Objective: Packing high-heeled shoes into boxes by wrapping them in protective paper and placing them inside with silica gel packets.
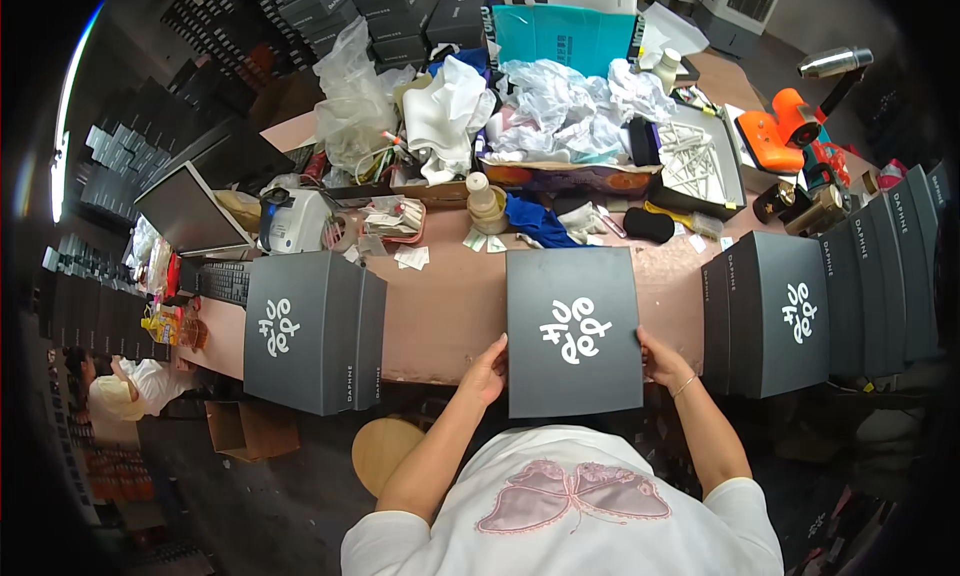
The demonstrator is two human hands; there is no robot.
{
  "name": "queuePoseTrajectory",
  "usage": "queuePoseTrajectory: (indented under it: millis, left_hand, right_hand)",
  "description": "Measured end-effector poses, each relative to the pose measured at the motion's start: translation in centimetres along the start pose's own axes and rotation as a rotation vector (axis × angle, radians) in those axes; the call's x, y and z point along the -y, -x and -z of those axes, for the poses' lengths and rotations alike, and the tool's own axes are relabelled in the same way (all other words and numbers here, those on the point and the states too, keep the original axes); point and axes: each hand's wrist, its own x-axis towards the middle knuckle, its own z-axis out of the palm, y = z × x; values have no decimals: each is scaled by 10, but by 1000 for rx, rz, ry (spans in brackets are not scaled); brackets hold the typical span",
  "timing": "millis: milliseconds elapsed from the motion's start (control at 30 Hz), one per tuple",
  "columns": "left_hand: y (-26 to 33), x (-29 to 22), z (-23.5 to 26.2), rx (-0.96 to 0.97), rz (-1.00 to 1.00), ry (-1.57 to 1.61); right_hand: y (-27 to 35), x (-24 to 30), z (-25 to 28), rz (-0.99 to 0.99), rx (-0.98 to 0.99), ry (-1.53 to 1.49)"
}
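Observation:
A dark grey shoebox (540, 286) with white lettering on its lid lies in front of me at the table's near edge, its lid shut. My left hand (487, 372) grips its left side, thumb toward the lid and the other fingers mostly out of sight. Against the right side presses my right hand (662, 360), fingers likewise partly hidden by the box. To the left stands a stack of similar dark shoeboxes (290, 326). Another stack of shoeboxes (780, 321) is on the right, with a further row of them (880, 276) beyond it.
Behind the box, a carton of crumpled white paper (570, 111) stands beside a tray of white sticks (700, 161). A glue bottle (484, 201) and a blue cloth (540, 223) lie nearer. A monitor (195, 213) and a label printer (293, 221) are at left, an orange tool (775, 136) at right.

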Motion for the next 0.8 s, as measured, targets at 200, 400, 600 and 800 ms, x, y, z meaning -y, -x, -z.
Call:
queuePoseTrajectory:
  millis: [200, 400, 600, 800]
  left_hand:
    - [-8, 4, -4, 140, -68, -25]
    - [-16, -9, -5, 133, -44, -52]
    - [-17, -13, 0, 137, -56, -49]
    - [-15, -30, -18, 61, -71, -128]
  right_hand:
    - [4, -2, 16, 15, 92, -152]
    - [11, -8, -6, -34, 0, -331]
    - [18, -7, -21, 68, 4, -376]
    - [-6, -20, -18, 244, -2, -364]
